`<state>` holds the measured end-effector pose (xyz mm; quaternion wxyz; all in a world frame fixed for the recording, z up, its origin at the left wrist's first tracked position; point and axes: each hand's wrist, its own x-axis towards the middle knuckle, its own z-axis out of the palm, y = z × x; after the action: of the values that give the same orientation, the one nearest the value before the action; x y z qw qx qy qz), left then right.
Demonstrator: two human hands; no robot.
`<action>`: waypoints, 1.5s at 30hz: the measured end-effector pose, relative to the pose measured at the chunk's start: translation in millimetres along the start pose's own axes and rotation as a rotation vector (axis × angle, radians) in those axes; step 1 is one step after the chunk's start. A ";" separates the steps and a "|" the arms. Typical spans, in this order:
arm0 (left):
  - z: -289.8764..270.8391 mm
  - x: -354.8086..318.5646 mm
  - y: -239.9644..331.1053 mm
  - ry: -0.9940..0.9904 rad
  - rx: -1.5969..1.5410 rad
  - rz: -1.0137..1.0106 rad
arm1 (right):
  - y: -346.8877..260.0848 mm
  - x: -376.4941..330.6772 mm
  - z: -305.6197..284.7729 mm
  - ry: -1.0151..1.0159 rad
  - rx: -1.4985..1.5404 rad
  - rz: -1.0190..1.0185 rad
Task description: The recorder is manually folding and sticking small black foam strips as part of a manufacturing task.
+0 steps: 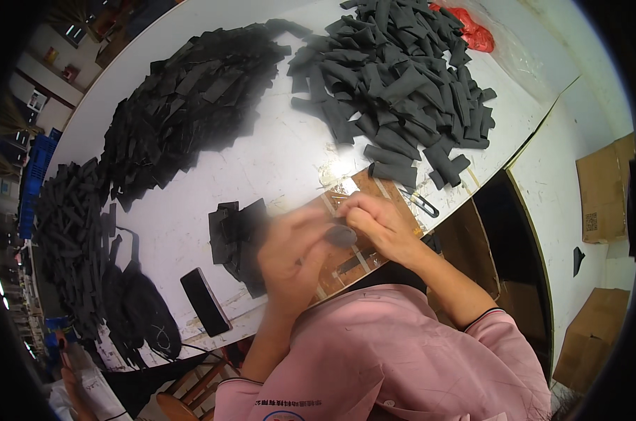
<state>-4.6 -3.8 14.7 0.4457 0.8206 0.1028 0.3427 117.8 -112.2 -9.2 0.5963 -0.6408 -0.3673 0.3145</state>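
Note:
My right hand (378,223) is closed in a pinch above a brown wooden board (403,205) with pale tape strips. Beside its fingers is a dark grey, rounded piece (340,236), which looks like a foam tube seen end-on. My left hand (284,245) is smeared by motion next to the same piece, so its grip cannot be made out. Partly behind the left hand lies a small stack of flat black pieces (237,235). A flat strip (347,265) lies on the board near its front edge.
A large heap of dark grey tubes (402,84) lies at the back right; flat black pieces (199,91) are heaped at the back left. A phone (206,302), a black bag (146,316) and a small cutter-like tool (425,205) are on the table. Cardboard boxes (599,337) stand at right.

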 end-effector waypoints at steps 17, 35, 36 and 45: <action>3.0 20.9 9.7 -0.256 -0.436 -0.103 | 11.9 -4.8 2.8 -0.076 -0.495 -0.539; -6.4 -2.9 -0.8 0.191 -1.099 -0.300 | -21.6 0.2 -2.6 -0.178 -0.798 -0.454; -2.1 -5.3 -6.0 0.159 -0.925 -0.310 | -8.4 -2.0 0.5 -0.160 -0.760 -0.402; 2.2 -8.4 -4.6 0.169 -0.870 -0.263 | 8.4 -8.4 8.8 -0.072 -0.618 -0.441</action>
<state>-8.7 -6.5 6.3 0.7784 0.5064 0.0884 0.3603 106.7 -114.7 -18.7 0.4151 -0.6846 -0.5945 0.0753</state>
